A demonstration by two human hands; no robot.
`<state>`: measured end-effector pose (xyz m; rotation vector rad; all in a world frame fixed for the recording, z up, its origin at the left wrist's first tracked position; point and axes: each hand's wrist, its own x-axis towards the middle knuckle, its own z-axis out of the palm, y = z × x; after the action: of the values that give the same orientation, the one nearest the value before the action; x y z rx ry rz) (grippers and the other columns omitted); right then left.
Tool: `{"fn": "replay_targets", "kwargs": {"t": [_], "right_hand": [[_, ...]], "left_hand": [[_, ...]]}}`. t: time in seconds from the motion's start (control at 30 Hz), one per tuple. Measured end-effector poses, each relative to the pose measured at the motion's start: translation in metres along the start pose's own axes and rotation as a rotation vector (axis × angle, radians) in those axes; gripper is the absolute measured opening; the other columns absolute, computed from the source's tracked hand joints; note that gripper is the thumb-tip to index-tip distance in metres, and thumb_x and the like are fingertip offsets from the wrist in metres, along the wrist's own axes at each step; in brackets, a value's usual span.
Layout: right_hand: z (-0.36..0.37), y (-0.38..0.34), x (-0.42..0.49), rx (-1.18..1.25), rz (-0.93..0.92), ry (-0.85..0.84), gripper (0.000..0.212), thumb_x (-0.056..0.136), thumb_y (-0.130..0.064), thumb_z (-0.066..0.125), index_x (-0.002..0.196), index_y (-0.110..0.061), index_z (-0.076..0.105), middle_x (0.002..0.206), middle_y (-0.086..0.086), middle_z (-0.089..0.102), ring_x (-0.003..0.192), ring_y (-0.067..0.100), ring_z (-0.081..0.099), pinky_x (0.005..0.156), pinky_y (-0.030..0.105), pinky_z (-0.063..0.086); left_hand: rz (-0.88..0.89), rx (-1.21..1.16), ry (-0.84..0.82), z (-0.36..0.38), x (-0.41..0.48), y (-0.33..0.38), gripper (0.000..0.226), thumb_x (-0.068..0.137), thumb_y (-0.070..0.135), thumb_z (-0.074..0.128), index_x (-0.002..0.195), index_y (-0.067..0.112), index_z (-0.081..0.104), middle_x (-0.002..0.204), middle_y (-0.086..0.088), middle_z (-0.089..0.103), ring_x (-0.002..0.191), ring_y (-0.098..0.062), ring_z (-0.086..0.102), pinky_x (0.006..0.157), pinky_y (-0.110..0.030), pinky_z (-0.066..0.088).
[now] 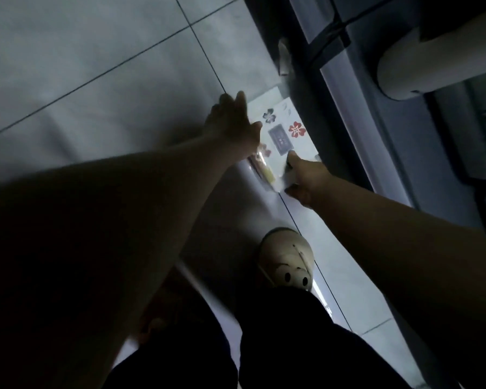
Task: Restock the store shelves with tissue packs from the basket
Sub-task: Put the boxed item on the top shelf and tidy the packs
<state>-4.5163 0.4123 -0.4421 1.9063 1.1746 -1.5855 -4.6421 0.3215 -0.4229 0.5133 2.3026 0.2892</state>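
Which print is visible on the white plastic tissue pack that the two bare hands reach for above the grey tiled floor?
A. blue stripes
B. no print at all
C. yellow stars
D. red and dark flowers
D: the white plastic tissue pack bears a red flower and a dark flower around a dark rectangular label, while the right hand grips its near corner.

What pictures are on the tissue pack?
The white tissue pack has red and dark flowers, clearest in the head view.
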Motion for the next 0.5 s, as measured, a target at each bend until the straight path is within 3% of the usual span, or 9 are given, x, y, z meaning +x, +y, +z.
{"fn": "replay_targets", "kwargs": {"t": [0.17, 0.27, 0.3, 0.4, 0.5], "right_hand": [[-0.007, -0.001, -0.029, -0.014, -0.130, 0.018, 0.034, 0.090, -0.035, 0.069, 0.109, -0.011, 0.052, 0.088, 0.001, 0.063, 0.073, 0.013, 0.063, 0.061, 0.026, 0.052], [-0.011, -0.001, -0.077, -0.021, -0.222, -0.063, 0.029, 0.087, -0.036, 0.072, 0.093, -0.010, 0.061, 0.088, 0.004, 0.069, 0.072, 0.015, 0.068, 0.059, 0.024, 0.054], [-0.012, -0.003, -0.095, -0.021, -0.249, -0.087, 0.028, 0.087, -0.036, 0.072, 0.093, -0.011, 0.062, 0.090, 0.005, 0.070, 0.074, 0.016, 0.069, 0.058, 0.023, 0.054], [-0.013, -0.015, -0.155, -0.005, -0.305, -0.103, 0.046, 0.083, -0.039, 0.074, 0.108, -0.007, 0.054, 0.100, 0.006, 0.068, 0.084, 0.019, 0.071, 0.059, 0.025, 0.054], [-0.016, -0.033, -0.220, 0.026, -0.309, -0.177, 0.075, 0.071, -0.046, 0.079, 0.125, -0.003, 0.048, 0.113, 0.013, 0.067, 0.091, 0.026, 0.072, 0.066, 0.033, 0.058]], "left_hand": [[-0.258, -0.361, -0.042, 0.001, -0.041, -0.031, 0.061, 0.096, 0.047, 0.051, 0.137, 0.003, 0.042, 0.137, -0.018, 0.047, 0.125, -0.032, 0.047, 0.098, -0.033, 0.038], [-0.405, -0.633, -0.015, -0.030, -0.091, -0.032, 0.060, 0.097, 0.045, 0.052, 0.138, 0.006, 0.034, 0.121, -0.011, 0.051, 0.100, -0.022, 0.057, 0.078, -0.029, 0.048], [-0.447, -0.711, -0.018, -0.045, -0.109, -0.029, 0.060, 0.097, 0.045, 0.052, 0.139, 0.007, 0.031, 0.118, -0.009, 0.051, 0.097, -0.020, 0.057, 0.078, -0.029, 0.049], [-0.440, -0.854, 0.007, -0.094, -0.160, -0.023, 0.041, 0.098, 0.042, 0.052, 0.126, 0.018, 0.035, 0.115, -0.006, 0.053, 0.101, -0.020, 0.056, 0.091, -0.037, 0.050], [-0.396, -1.006, 0.030, -0.142, -0.216, -0.015, 0.021, 0.101, 0.032, 0.049, 0.118, 0.025, 0.041, 0.094, 0.006, 0.051, 0.080, -0.005, 0.053, 0.067, -0.021, 0.048]]}}
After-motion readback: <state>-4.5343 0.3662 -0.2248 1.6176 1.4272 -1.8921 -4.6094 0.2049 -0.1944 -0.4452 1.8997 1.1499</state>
